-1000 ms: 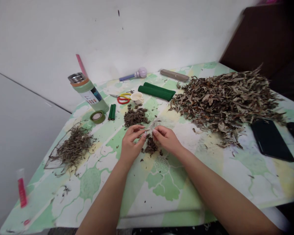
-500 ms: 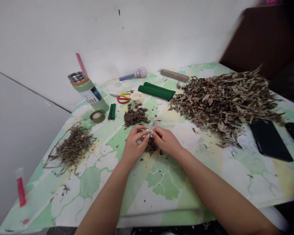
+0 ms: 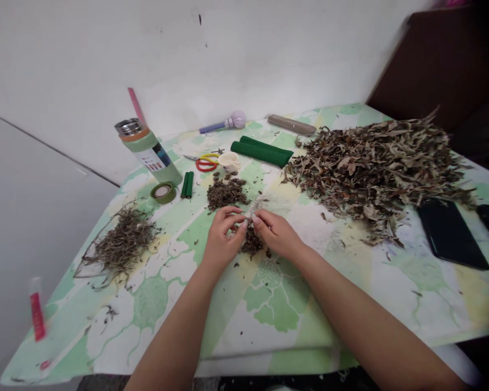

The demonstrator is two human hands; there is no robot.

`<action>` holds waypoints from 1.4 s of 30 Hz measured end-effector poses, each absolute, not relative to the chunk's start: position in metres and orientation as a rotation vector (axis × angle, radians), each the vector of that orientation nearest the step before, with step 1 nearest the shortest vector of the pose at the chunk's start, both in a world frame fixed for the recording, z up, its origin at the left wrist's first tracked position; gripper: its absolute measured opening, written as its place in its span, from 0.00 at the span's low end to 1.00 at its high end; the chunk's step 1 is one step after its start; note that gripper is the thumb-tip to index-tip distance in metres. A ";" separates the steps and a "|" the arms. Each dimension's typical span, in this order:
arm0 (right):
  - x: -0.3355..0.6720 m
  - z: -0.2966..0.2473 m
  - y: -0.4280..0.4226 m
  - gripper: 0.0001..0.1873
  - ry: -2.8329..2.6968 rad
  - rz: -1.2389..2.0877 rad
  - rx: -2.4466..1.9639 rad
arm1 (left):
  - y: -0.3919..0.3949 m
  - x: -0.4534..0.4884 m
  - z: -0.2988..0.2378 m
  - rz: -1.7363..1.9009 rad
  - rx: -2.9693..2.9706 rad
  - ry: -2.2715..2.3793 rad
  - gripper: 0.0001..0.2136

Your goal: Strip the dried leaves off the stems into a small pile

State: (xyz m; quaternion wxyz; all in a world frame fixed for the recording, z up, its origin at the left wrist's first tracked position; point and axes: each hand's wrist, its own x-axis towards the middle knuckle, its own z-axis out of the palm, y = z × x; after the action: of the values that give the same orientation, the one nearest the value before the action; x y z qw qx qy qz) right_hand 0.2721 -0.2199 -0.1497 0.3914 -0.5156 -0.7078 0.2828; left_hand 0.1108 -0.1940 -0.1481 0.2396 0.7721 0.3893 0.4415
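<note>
Over a small crumb pile (image 3: 252,244), the left hand (image 3: 225,236) and right hand (image 3: 276,232) are almost meeting at the fingertips; what they are pinching, if anything, I cannot tell. Twigs (image 3: 124,241) are lying left, dry leaves (image 3: 375,168) are spreading far right, and a cup (image 3: 229,161) is standing farther off.

No txt legible; label (image 3: 150,159) on green btl (image 3: 170,175) too small & blurry to read
</note>
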 end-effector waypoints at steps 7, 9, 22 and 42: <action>0.271 -0.151 -0.218 0.16 -1.892 0.680 -1.350 | -0.196 0.113 -0.147 1.143 2.124 1.036 0.04; 0.271 -0.152 -0.218 0.17 -1.893 0.690 -1.328 | -0.196 0.112 -0.148 1.141 2.089 1.039 0.04; 0.273 -0.154 -0.217 0.11 -1.726 0.734 -1.282 | -0.194 0.109 -0.145 1.199 2.003 1.055 0.04; 0.270 -0.157 -0.216 0.17 -1.468 1.167 -1.023 | -0.199 0.109 -0.145 1.155 2.219 1.010 0.06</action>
State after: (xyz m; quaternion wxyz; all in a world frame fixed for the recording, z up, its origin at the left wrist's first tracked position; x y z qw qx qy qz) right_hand 0.2697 -0.2163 -0.1575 0.4818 -0.4198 -0.6021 0.4787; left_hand 0.1092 -0.1988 -0.1453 0.2202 0.8022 0.3654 0.4177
